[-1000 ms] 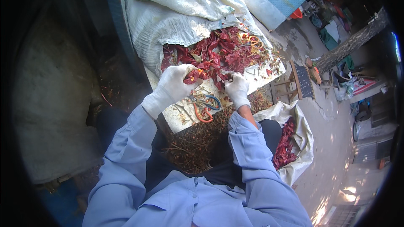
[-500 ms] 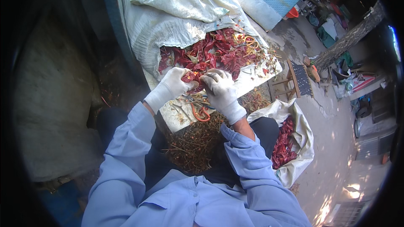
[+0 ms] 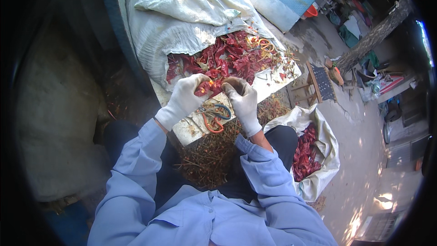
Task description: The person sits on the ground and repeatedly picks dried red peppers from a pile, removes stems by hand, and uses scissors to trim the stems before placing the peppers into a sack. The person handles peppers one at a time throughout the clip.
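My left hand [image 3: 181,96], in a white glove, is closed around a dried red chili pepper [image 3: 204,88] with orange-yellow seeds showing. Just right of it, my gloved right hand [image 3: 243,104] has its fingers curled together; whatever they pinch is hidden. Its fingertips look stained dark. Both hands are over a pale board [image 3: 185,133], in front of a heap of dried red chilies [image 3: 227,59] spilling from a white woven sack [image 3: 152,38]. Below my hands on the board lie scissors [image 3: 214,130] with orange and dark blue-green handles.
Right of my knee stands an open white sack [image 3: 327,166] holding red chilies [image 3: 306,155]. Stems and scraps [image 3: 207,161] cover the ground between my legs. Orange handles [image 3: 266,44] show by the heap's right end. A small wooden stool [image 3: 322,82] and a trunk [image 3: 375,38] are at right.
My right hand has drawn slightly away from the pepper, so a gap shows between my hands. The left keeps hold of it. More of the scissors is visible now.
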`<action>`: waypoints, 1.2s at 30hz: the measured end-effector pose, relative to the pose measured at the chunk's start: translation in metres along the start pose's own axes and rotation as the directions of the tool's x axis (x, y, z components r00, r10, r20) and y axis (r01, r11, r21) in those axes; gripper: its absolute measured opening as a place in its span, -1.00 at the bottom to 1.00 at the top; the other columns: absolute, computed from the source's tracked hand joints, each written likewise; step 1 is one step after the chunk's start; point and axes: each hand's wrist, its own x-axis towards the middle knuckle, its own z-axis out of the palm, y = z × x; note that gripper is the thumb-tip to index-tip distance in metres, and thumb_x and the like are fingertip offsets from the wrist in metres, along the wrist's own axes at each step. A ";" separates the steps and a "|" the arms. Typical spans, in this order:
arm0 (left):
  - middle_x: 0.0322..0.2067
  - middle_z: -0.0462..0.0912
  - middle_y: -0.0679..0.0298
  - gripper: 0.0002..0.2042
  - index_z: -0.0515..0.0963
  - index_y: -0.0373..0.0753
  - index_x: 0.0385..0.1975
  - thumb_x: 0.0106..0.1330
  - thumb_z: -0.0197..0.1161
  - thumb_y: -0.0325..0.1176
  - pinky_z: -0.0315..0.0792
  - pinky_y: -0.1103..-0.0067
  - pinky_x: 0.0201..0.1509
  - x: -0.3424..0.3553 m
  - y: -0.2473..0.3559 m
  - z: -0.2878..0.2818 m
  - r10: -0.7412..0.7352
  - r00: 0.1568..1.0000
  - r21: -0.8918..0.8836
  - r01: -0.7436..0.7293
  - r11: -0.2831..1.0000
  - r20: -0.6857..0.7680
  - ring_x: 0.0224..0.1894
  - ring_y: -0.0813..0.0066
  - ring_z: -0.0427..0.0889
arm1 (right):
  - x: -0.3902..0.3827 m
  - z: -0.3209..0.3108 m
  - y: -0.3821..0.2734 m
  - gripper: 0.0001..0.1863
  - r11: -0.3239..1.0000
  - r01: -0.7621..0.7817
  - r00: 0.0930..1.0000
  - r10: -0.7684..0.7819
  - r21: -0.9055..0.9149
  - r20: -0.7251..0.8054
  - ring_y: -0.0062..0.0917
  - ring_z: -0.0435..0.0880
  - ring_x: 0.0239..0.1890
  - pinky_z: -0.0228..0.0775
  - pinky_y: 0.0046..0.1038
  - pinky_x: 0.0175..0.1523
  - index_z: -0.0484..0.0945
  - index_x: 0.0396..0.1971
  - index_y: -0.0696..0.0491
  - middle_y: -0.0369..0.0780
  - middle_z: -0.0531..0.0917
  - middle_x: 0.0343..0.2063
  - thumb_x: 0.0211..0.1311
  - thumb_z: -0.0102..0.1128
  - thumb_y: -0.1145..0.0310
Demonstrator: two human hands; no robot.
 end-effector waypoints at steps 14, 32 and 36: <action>-0.10 0.78 0.14 -0.55 0.56 -0.40 0.13 0.27 0.51 -0.43 0.62 0.59 0.06 -0.007 0.003 0.018 -0.340 0.897 -0.426 0.435 0.793 0.284 -0.06 0.57 0.74 | -0.004 0.010 0.010 -0.81 0.992 0.108 0.993 -0.110 -0.068 -0.034 -0.53 0.76 -0.25 0.57 -0.47 -0.08 0.73 -0.13 0.23 -0.12 0.80 -0.28 0.31 0.33 0.49; -0.21 0.79 0.14 -0.68 0.64 -0.37 -0.01 0.24 0.48 -0.53 0.58 0.53 0.00 -0.004 0.001 -0.003 0.002 0.944 -0.276 0.094 0.957 0.329 -0.16 0.58 0.71 | -0.010 0.001 0.006 -0.80 0.842 -0.260 0.964 0.197 0.473 0.180 -0.68 0.61 -0.44 0.52 -0.59 -0.28 0.69 -0.13 0.27 -0.27 0.74 -0.34 0.42 0.23 0.45; -0.19 0.79 0.08 -0.63 0.63 -0.38 0.01 0.19 0.46 -0.57 0.59 0.51 0.00 -0.006 0.000 -0.005 0.082 0.946 -0.264 0.004 0.965 0.315 -0.13 0.43 0.78 | -0.013 0.000 0.010 -0.79 0.688 -0.366 0.930 0.238 0.627 0.281 -0.66 0.62 -0.45 0.54 -0.60 -0.27 0.66 -0.12 0.27 -0.29 0.72 -0.35 0.44 0.24 0.43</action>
